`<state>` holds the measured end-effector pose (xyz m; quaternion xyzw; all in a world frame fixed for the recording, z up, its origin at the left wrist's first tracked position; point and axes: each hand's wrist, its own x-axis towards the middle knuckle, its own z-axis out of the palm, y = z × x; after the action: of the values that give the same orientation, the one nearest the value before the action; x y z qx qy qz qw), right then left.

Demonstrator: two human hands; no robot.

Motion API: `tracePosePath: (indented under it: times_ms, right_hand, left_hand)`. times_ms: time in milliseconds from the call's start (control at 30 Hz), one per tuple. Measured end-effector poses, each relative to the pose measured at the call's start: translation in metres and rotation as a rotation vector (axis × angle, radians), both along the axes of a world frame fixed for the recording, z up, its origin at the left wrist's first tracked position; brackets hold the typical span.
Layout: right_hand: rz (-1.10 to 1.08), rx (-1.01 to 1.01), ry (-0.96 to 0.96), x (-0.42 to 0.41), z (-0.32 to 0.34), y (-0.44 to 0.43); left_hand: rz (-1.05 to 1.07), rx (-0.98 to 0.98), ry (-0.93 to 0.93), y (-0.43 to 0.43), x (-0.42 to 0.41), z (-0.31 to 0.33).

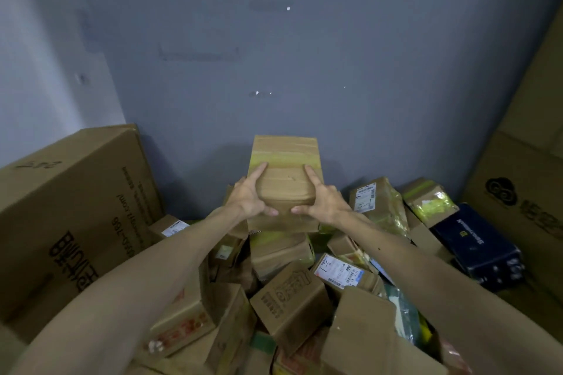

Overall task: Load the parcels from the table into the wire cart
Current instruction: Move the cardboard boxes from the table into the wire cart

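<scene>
A brown cardboard parcel with a yellow-green tape band is held up above a heap of parcels, close to the grey wall. My left hand grips its left side and my right hand grips its right side, thumbs meeting on the near face. Below lies a pile of small brown boxes, some with white shipping labels. No wire cart shows in this view, and the table is hidden under the pile.
A large printed carton stands at the left. Tall cartons lean at the right, with a dark blue box beside them. Parcels wrapped in yellow-green tape lie against the grey wall.
</scene>
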<state>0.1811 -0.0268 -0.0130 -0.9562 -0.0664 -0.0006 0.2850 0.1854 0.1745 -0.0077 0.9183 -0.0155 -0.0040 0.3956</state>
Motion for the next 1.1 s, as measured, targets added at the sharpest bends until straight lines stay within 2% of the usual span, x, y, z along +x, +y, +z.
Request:
tracePosePath:
  times_ms: [333,533,833,1100]
  right_hand:
    - [-0.274,0.003,-0.155,-0.118,0.035,-0.004]
    - [-0.384,-0.01,-0.202,-0.18,0.053,-0.036]
    - [-0.606,-0.035,-0.251,-0.313,0.06,-0.124]
    - [-0.816,-0.06,-0.251,-0.468,0.047,-0.227]
  left_hand:
    - [-0.288,0.02,-0.155,-0.007,-0.063,0.043]
    - [-0.403,-0.073,-0.2,-0.046,-0.104,0.059]
    - [-0.637,-0.081,-0.225,-0.163,-0.19,0.066]
    - [-0.864,-0.1,-0.183,-0.299,-0.312,0.054]
